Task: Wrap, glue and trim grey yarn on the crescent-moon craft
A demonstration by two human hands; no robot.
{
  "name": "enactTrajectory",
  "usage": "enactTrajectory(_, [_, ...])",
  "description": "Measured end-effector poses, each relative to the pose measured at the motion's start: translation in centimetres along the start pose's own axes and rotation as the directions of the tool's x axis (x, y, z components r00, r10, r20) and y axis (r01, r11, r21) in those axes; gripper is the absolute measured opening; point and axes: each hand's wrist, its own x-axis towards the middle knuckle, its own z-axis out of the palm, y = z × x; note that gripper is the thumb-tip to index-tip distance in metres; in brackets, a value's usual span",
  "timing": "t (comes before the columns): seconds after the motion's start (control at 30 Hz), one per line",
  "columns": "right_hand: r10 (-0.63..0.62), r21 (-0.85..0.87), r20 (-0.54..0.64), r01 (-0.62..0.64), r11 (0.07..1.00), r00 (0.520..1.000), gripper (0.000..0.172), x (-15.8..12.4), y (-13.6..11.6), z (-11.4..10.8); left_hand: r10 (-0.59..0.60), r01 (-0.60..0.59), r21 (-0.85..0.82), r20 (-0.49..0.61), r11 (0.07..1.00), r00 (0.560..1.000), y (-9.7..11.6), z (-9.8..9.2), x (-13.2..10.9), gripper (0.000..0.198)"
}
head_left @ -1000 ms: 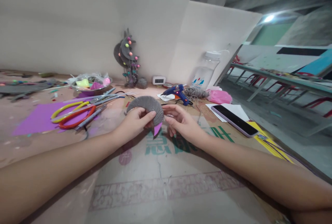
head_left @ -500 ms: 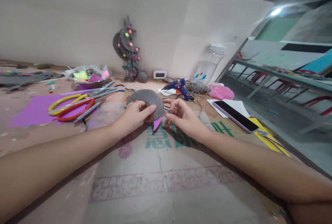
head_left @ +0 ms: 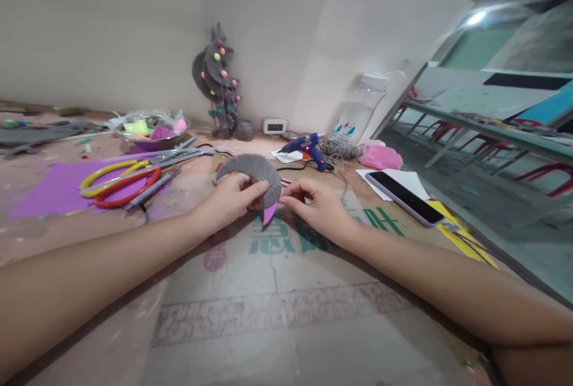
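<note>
My left hand (head_left: 233,200) grips a crescent (head_left: 250,166) wrapped in grey yarn, thumb on its front and fingers behind, partly hidden. A bare purple tip (head_left: 269,213) sticks out at the crescent's lower end. Close to the right of that tip, my right hand (head_left: 316,204) is closed in a pinch, thumb against forefinger. Grey yarn (head_left: 344,177) trails from a loose tangle (head_left: 338,150) down behind this hand; the strand at the fingertips is too thin to see clearly. Both hands are held over a printed cardboard sheet (head_left: 250,320).
Scissors (head_left: 128,189) lie on purple sheets (head_left: 45,192) at left, near a bowl (head_left: 152,142) of bright pieces. Behind stand a decorated crescent ornament (head_left: 217,76), a small clock (head_left: 274,126), a blue glue gun (head_left: 308,148) and a bottle (head_left: 356,111). A phone (head_left: 405,198) lies right.
My right hand's fingers have drawn together into a tighter pinch and sit nearer the crescent's purple tip. My left hand keeps its hold on the crescent; the view has shifted slightly.
</note>
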Motion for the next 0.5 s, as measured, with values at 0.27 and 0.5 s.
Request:
enactTrajectory(0.27, [0.075, 0.024, -0.004, -0.075, 0.997, 0.997, 0.014, 0.08, -0.32, 0.1, -0.048, 0.05, -0.086, 0.028, 0.995, 0.998, 0.41, 0.17, -0.1, 0.033])
enactTrajectory(0.5, [0.096, 0.064, 0.023, -0.098, 0.993, 0.995, 0.017, 0.12, -0.23, -0.05, -0.04, 0.044, -0.14, 0.03, 0.989, 0.999, 0.24, 0.17, -0.01, 0.032])
